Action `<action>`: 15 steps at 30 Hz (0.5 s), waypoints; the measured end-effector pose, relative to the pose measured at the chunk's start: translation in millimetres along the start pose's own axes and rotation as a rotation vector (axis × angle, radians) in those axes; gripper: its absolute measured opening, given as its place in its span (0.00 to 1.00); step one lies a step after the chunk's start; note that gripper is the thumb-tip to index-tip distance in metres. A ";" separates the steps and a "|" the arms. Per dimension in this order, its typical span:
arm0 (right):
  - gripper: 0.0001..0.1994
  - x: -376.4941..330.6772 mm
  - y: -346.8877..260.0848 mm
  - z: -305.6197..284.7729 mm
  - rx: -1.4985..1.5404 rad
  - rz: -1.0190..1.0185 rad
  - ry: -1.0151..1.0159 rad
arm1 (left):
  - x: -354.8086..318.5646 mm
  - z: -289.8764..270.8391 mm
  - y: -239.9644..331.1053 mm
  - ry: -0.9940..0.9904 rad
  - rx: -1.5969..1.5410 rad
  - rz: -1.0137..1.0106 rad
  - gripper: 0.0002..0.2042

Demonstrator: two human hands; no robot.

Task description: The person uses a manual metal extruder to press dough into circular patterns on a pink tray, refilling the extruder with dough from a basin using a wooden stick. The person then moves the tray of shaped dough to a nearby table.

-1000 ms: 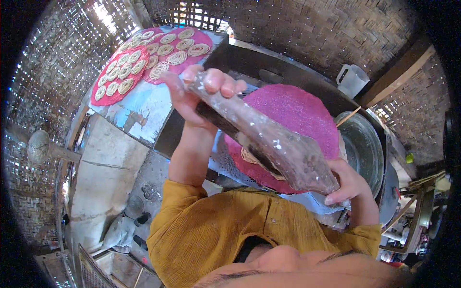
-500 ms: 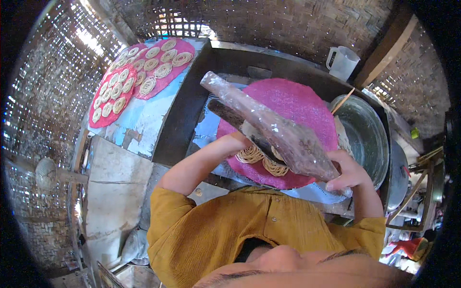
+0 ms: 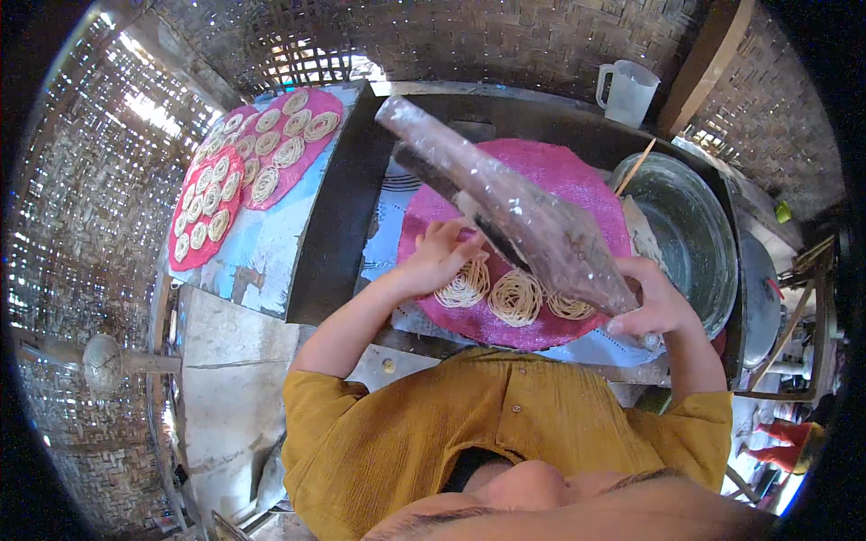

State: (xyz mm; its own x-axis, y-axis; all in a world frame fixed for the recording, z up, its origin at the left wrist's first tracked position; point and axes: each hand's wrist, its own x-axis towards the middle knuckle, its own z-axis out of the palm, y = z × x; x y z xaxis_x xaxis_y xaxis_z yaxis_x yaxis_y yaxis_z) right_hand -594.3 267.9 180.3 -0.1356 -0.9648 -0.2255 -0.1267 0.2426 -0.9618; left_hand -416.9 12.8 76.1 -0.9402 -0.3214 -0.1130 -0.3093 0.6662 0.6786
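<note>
A floury wooden press (image 3: 510,212), two long bars one above the other, slants over a round pink mesh mat (image 3: 559,171). My right hand (image 3: 654,305) is closed around its near right end. Beside the lower bar, my left hand (image 3: 442,257) has its fingers apart, above a coil of pale dough strands (image 3: 463,287) at the mat's left. Two more strand coils lie along the near edge: a middle coil (image 3: 516,298) and a right coil (image 3: 570,307), partly covered by the press. The press's underside is hidden.
Several finished coils rest on a pink mat (image 3: 293,171) and a red mat (image 3: 206,212) on the table at left. A large basin (image 3: 681,243) with a wooden stick (image 3: 637,167) stands at right. A plastic jug (image 3: 629,93) sits behind, near a wooden post (image 3: 708,68).
My left hand has come out from under the press and drawn back left, its fingers spreading. The press has shifted slightly, showing more of the coils. My right hand keeps its grip.
</note>
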 end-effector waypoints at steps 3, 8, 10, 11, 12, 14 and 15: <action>0.36 -5.2 4.9 -5.5 0.000 -0.004 0.032 | -4.7 -14.7 6.9 -0.040 0.210 0.113 0.22; 0.38 -6.9 10.9 -7.0 0.022 -0.077 0.060 | 24.0 -45.7 20.8 0.216 0.101 -0.256 0.25; 0.38 -7.0 14.5 -8.1 0.037 -0.070 0.061 | 38.6 -71.3 40.2 0.172 -1.604 0.092 0.35; 0.39 -5.6 12.8 -4.9 0.162 -0.037 0.026 | 38.0 -86.6 55.3 -0.019 -1.759 0.368 0.41; 0.40 -4.0 9.4 -0.7 0.280 -0.001 -0.002 | 43.8 -97.4 61.8 -0.104 -1.783 0.531 0.43; 0.41 1.3 3.2 4.8 0.309 -0.022 -0.027 | 57.3 -103.2 73.8 -0.215 -1.769 0.843 0.42; 0.42 3.1 0.7 5.0 0.352 -0.043 -0.048 | 63.7 -103.8 78.9 -0.334 -1.720 1.139 0.41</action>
State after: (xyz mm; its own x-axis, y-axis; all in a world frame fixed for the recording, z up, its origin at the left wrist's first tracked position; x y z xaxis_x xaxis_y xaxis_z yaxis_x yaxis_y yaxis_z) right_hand -589.9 264.6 178.1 -0.0897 -0.9791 -0.1827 0.2159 0.1600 -0.9632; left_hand -486.3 -24.9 197.8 -0.6178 -0.0781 0.7824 0.5219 -0.7851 0.3336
